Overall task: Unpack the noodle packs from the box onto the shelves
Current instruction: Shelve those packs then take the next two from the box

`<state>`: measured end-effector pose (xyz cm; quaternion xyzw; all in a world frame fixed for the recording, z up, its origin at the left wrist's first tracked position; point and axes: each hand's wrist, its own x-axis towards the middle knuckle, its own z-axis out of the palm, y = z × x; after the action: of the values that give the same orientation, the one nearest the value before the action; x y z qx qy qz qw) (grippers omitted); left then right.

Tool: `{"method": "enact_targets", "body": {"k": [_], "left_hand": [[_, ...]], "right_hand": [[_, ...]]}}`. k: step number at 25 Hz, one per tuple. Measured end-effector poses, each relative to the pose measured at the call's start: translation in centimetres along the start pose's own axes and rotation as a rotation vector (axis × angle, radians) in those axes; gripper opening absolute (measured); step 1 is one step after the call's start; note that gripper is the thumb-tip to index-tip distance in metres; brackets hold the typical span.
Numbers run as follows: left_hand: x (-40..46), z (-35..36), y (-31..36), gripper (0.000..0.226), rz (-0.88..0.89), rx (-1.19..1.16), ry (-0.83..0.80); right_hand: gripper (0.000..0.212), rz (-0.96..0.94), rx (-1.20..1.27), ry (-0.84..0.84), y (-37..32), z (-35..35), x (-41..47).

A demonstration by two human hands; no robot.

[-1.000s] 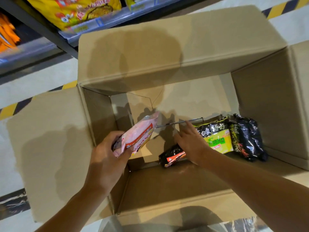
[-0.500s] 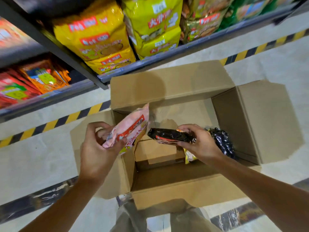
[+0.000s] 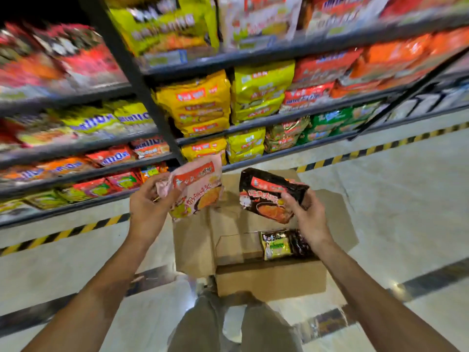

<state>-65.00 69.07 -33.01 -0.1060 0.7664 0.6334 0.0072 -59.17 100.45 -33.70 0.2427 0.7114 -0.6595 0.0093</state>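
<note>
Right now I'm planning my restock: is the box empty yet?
Not empty. The open box holds at least two packs: a green-labelled pack and a dark pack beside it.

Both hands are full: the left hand (image 3: pixel 149 207) grips a pink noodle pack (image 3: pixel 196 189) and the right hand (image 3: pixel 308 215) grips a black noodle pack (image 3: pixel 269 196), so neither can take anything more. Between the two packs there is an open gap above the cardboard box (image 3: pixel 269 280). The shelves (image 3: pixel 253 55) in front are densely filled with packs up to their front edges; only narrow dark slits show above the stacks. A dark upright post (image 3: pixel 142 97) divides the two shelf bays. Inside the box, two packs (image 3: pixel 284 243) occupy the right part, and the left part is free. The raised box flaps narrow access from the sides.
</note>
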Motion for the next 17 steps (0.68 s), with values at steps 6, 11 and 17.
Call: {"method": "enact_targets", "body": {"k": [6,11,17], "left_hand": [[-3.7,-6.7,11.0,0.019,0.054,-0.106,-0.03],[-6.8,-11.2,15.5,0.022,0.132,-0.116,-0.032],[-12.2,-15.3,21.2,0.026,0.227,-0.078,0.058]], "right_hand": [[0.013,-0.147,-0.048,0.078,-11.3,-0.3,-8.0],[0.007,-0.273,-0.01,0.077,-16.8,-0.2,-12.4],[0.012,-0.345,0.07,-0.005,-22.1,0.9,-15.8]]}}
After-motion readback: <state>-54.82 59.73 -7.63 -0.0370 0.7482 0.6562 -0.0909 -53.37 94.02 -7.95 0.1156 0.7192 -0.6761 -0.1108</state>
